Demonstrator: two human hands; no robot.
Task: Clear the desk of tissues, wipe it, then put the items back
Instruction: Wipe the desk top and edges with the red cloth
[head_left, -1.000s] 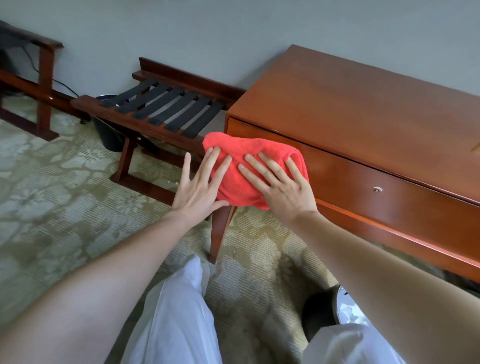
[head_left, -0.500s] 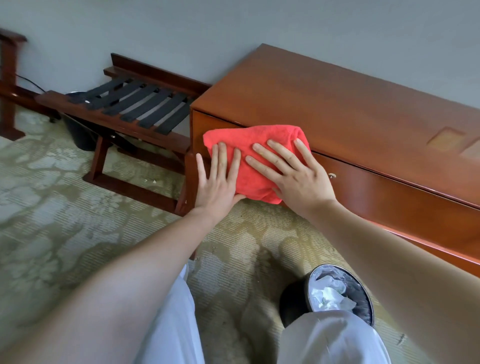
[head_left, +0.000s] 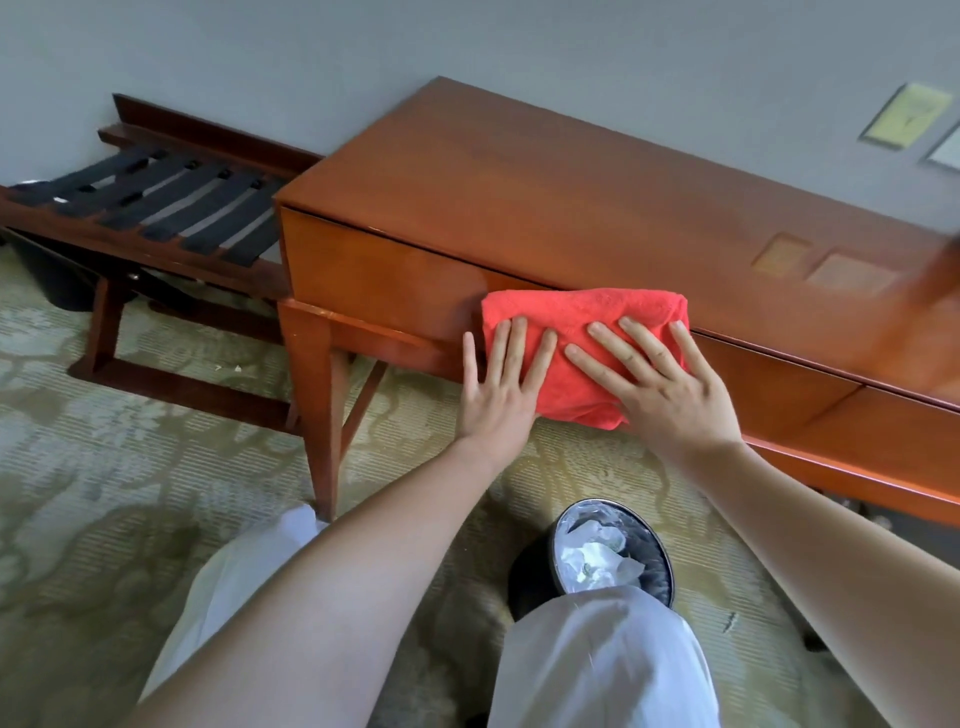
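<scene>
Cloth (head_left: 571, 322) — and both hands (head_left: 498, 400) (flat) — slid right; past the desk (head_left: 519, 182) corner.

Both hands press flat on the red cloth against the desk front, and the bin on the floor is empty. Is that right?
Not quite: the head view shows crumpled tissues in the bin, so it is not empty. The rest holds: left hand and right hand press flat on the red cloth against the desk front.

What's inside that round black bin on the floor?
Crumpled white tissues lie inside the bin. The person's white trouser leg covers its near edge, and whatever is under the tissues cannot be seen.
</scene>
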